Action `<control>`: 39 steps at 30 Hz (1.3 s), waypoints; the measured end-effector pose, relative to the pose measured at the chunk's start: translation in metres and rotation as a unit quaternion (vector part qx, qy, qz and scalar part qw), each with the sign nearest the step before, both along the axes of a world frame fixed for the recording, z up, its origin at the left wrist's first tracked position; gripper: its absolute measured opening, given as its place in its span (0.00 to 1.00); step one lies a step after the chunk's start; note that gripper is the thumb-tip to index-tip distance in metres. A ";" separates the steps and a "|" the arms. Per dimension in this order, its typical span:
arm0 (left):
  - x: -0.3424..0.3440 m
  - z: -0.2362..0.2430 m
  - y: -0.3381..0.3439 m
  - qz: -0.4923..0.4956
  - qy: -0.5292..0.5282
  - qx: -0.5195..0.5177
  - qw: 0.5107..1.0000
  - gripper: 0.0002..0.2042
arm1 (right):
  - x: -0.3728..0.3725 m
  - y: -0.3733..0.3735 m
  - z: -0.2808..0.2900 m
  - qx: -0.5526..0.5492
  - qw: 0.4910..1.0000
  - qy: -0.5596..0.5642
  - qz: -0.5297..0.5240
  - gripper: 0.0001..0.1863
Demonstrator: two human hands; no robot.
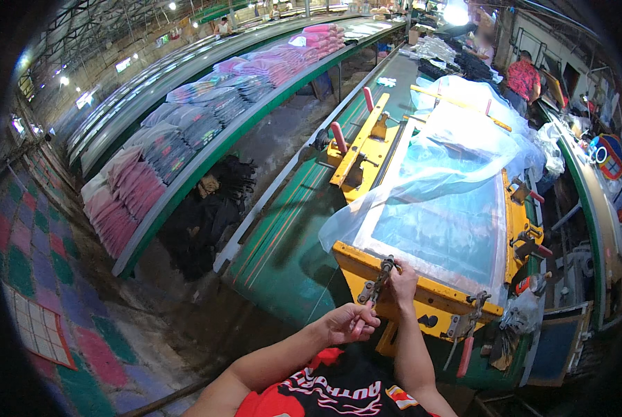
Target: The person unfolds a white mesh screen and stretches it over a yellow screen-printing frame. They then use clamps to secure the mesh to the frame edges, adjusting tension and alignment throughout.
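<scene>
Before me stands a yellow metal stretching frame (418, 295), its front bar nearest my body. On that bar a toggle clamp (380, 278) is mounted left of centre. My left hand (352, 324) is closed around the clamp's reddish handle, low at its near end. Fingers of my right hand (402, 281) pinch the upper part of the same clamp, near its bolt; the fingertips are partly hidden. A second toggle clamp (472, 313) sits at the bar's right end, its red handle hanging down. Inside the yellow frame lies a white-edged screen (450, 240), partly covered by sheer pale mesh (387, 198).
The frame rests on a long green table (290, 257). More clamps with red handles (338, 137) line its sides. At left, a long table carries stacks of printed fabric (179, 139). A dark-panelled frame (557, 347) leans at right. A person in red (524, 78) stands farther back.
</scene>
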State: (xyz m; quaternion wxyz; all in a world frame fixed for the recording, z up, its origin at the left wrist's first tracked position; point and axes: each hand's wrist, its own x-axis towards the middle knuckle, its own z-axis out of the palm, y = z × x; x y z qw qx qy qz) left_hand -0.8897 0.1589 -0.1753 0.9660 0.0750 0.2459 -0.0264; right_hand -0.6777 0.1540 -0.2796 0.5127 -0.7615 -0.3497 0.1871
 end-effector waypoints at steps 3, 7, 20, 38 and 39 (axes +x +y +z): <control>-0.001 -0.002 0.000 -0.004 0.007 -0.005 1.000 0.10 | -0.004 -0.002 -0.001 0.023 0.999 -0.024 -0.024 0.18; -0.004 -0.010 0.005 -0.021 -0.004 -0.001 1.000 0.10 | -0.008 -0.001 0.009 0.012 0.998 0.057 -0.036 0.16; 0.002 -0.043 0.035 -0.182 -0.031 0.126 0.975 0.15 | -0.017 0.005 0.013 0.031 0.975 0.192 -0.109 0.11; 0.013 0.002 -0.007 -0.035 0.172 0.219 0.960 0.18 | -0.011 0.004 0.024 0.002 0.978 0.184 -0.095 0.10; 0.013 0.004 -0.009 -0.021 0.173 0.199 0.964 0.18 | -0.011 0.004 0.024 -0.006 0.978 0.189 -0.091 0.10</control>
